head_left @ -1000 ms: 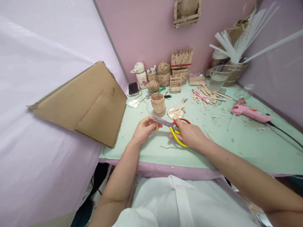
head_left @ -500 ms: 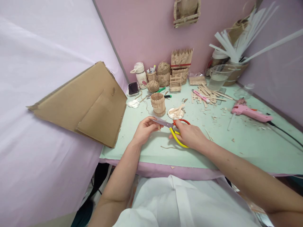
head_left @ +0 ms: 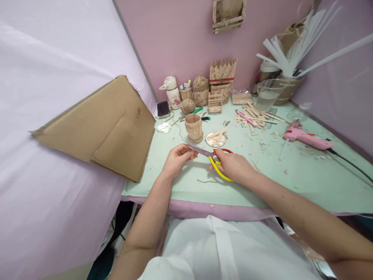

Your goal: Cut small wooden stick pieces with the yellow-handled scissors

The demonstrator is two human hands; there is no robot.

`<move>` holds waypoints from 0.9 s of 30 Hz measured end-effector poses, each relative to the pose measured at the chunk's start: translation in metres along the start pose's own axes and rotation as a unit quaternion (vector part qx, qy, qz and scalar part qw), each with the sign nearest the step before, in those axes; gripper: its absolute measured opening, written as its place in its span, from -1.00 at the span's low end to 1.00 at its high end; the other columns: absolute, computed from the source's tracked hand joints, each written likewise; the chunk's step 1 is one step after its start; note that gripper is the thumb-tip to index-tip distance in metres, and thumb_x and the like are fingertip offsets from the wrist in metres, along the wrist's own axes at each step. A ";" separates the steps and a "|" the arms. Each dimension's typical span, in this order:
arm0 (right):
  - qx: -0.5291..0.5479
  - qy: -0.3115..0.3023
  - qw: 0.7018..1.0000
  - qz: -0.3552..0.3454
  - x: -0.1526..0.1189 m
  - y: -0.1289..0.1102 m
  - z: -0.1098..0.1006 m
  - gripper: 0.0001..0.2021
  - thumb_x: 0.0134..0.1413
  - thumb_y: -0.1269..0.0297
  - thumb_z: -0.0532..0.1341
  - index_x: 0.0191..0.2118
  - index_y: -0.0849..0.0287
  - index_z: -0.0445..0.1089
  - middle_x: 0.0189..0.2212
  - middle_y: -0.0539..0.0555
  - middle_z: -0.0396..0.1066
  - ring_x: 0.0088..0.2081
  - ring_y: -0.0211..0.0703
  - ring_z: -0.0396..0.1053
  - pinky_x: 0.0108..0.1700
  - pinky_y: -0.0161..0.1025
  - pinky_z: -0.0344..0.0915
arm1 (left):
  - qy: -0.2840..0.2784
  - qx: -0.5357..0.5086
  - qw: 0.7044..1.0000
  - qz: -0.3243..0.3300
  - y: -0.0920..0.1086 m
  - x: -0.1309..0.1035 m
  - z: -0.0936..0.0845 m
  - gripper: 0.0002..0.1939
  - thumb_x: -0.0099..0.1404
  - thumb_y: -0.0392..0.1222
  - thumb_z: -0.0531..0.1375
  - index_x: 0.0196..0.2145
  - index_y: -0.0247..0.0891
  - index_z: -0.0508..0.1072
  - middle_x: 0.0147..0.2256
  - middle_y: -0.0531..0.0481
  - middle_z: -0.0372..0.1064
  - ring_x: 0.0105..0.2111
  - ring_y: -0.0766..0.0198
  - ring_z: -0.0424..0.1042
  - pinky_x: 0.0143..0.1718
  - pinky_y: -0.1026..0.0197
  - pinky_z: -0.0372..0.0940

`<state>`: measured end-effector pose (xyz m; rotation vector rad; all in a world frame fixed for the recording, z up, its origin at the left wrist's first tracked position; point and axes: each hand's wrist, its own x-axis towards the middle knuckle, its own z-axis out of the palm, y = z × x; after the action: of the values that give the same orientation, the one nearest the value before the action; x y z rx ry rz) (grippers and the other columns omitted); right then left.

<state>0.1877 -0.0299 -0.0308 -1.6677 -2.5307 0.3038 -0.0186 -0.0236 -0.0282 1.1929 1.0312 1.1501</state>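
Note:
My right hand grips scissors with one red and one yellow handle. Their blades point left, reaching to the fingertips of my left hand. Pinched in those left fingers is a small piece of wooden craft stick, mostly covered by the fingers and blades. Just beyond the blades stands a small round cup made of craft sticks. To its right lies a round white lid bearing several stick pieces. A short bit of twine rests on the table below the scissors.
A pink glue gun with a black cord lies at right, near a pile of craft sticks. Twine balls, a white bottle and stick-built holders line the back wall. A cardboard sheet leans at the left edge.
Both hands and the scissors stay nearly in place. The stick piece in my left fingers has shifted slightly left and shows less below the blades. The whole view has moved a little.

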 end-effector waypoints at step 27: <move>0.022 0.027 0.999 -0.009 0.001 -0.002 0.003 -0.57 0.09 -0.11 0.00 -0.10 0.13 0.16 -0.25 0.15 0.45 -0.30 0.02 0.41 -0.48 -0.25 0.05 | -0.009 -0.077 0.997 -0.031 -0.003 0.000 -0.003 -0.74 -0.01 -0.24 0.32 -0.34 -0.29 0.38 -0.42 0.01 0.45 -0.40 0.25 0.47 -0.24 0.10 0.35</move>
<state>0.1852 -0.0296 -0.0331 -1.6154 -2.4809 0.3057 -0.0208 -0.0234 -0.0318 1.0406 0.9434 1.1465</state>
